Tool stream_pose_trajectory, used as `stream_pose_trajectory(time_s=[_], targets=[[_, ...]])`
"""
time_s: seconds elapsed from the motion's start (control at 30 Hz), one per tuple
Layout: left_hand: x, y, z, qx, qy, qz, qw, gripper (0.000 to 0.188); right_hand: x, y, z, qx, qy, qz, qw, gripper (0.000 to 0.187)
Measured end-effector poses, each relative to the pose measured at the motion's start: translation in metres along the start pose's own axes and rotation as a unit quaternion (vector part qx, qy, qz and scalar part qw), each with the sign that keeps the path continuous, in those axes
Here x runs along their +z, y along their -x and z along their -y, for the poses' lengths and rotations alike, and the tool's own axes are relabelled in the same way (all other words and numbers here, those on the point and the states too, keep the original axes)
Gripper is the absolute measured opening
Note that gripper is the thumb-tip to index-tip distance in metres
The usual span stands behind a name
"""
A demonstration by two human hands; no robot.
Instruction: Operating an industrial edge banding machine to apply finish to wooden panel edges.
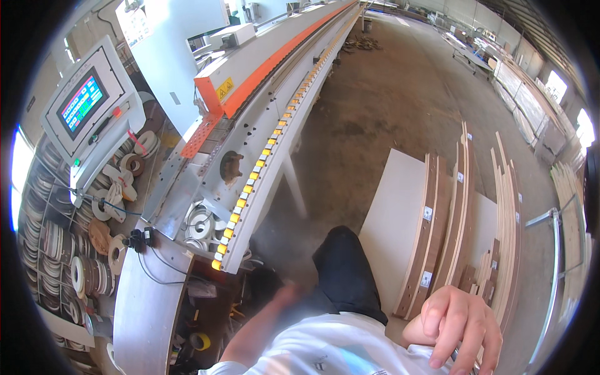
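My right hand (461,326) is raised at the lower right, its fingers loosely bent and apart, and I see nothing held in it. Beyond it stand stacks of brown-edged board strips (445,219). My left hand (286,295) hangs low beside my dark-trousered leg, blurred and partly lost in shadow, so its fingers cannot be made out. Left of that hand is the near end of a long grey machine with an orange stripe (269,75). A row of yellow and white rollers (249,189) runs along the machine's edge.
A control panel with a lit screen (82,103) stands at the left. Below it, racks hold many rolls of edge banding (94,275). A curved metal table (147,306) is at the near left. A white board (390,203) lies by the strips; a metal frame (555,275) stands right.
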State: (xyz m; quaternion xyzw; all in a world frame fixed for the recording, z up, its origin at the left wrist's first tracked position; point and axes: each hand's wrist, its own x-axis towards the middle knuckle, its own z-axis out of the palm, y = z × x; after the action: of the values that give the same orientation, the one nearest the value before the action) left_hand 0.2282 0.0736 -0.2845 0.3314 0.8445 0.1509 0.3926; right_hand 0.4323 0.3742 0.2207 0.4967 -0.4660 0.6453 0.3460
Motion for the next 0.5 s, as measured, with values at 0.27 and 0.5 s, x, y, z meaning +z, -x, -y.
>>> stream_pose_trajectory(time_s=[0.27,0.5], targets=[[-0.009,0.005,-0.013,0.006,-0.007,0.008,1.000,0.041,-0.010,0.007,0.003,0.015,0.000,-0.015,1.000,0.021],[-0.013,-0.001,-0.021,0.035,-0.059,0.030,0.997,0.041,-0.014,0.012,0.005,0.008,0.020,-0.036,0.999,0.022]])
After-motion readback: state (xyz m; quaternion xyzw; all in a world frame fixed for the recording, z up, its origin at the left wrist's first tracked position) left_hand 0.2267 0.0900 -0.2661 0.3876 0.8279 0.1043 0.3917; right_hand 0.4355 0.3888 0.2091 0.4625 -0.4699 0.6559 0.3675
